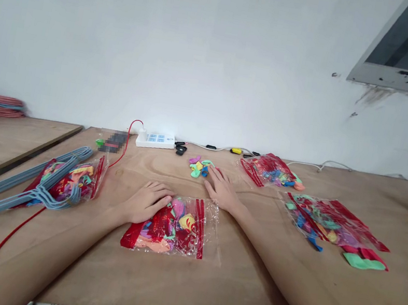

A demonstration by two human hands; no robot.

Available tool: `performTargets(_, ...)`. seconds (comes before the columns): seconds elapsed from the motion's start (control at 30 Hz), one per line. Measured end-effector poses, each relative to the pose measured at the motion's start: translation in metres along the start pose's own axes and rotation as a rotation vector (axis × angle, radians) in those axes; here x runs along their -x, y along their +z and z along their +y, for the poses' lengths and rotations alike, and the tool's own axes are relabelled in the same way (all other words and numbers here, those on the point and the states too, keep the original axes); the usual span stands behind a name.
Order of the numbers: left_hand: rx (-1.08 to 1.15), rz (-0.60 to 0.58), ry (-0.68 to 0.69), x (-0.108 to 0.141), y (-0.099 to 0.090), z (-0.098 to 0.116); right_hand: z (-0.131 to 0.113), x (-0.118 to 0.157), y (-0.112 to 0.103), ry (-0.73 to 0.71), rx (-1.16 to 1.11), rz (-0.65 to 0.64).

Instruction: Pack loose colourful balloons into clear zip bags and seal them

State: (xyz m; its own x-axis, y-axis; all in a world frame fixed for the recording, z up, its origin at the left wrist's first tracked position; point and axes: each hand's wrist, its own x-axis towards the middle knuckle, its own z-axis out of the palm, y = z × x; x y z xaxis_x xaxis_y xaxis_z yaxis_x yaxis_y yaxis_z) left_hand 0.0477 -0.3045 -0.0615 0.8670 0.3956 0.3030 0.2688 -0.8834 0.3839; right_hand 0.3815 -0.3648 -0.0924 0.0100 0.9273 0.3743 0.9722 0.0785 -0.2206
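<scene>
Near **desk** (242, 296) edge, centre: clear red-striped zip bag (171, 225) of deflated balloons. Left hand (145, 202) lies open on the bag's left side, relaxed, not gripping. Right hand (223, 190) rests open and empty on bare wood just beyond the bag, nearest a small pile of loose balloons (199, 167). Left of centre: second bag (72, 182), touching blue wire hangers (12, 187). Right side: third bag (333, 228). Towards back edge: fourth bag (270, 170); at back edge, white power strip (154, 139).
</scene>
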Motion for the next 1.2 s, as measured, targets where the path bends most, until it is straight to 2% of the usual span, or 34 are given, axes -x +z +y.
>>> performTargets(0.2, -0.012, -0.005, 0.011, -0.001, 0.000, -0.001, 0.004, -0.003, 0.004, -0.078, 0.028, -0.084)
performTargets(0.33, -0.008, -0.007, 0.005, -0.001, 0.000, 0.000, 0.005, -0.004, 0.003, -0.124, 0.015, -0.083)
performTargets(0.63, -0.011, -0.012, 0.002, -0.001, 0.000, 0.000, 0.006, 0.009, -0.002, -0.083, -0.073, 0.044)
performTargets(0.8, -0.008, -0.018, -0.012, -0.001, -0.001, 0.001, 0.004, 0.034, -0.017, -0.113, -0.295, 0.218)
performTargets(0.93, -0.013, -0.017, -0.017, -0.001, -0.001, 0.001, 0.002, 0.057, -0.030, -0.032, -0.461, 0.341)
performTargets(1.03, -0.015, -0.015, -0.009, -0.001, 0.000, 0.000, 0.008, 0.065, -0.033, -0.002, -0.417, 0.349)
performTargets(1.2, -0.017, -0.006, -0.002, 0.000, 0.000, -0.002, 0.023, 0.062, -0.033, 0.011, -0.246, 0.339)
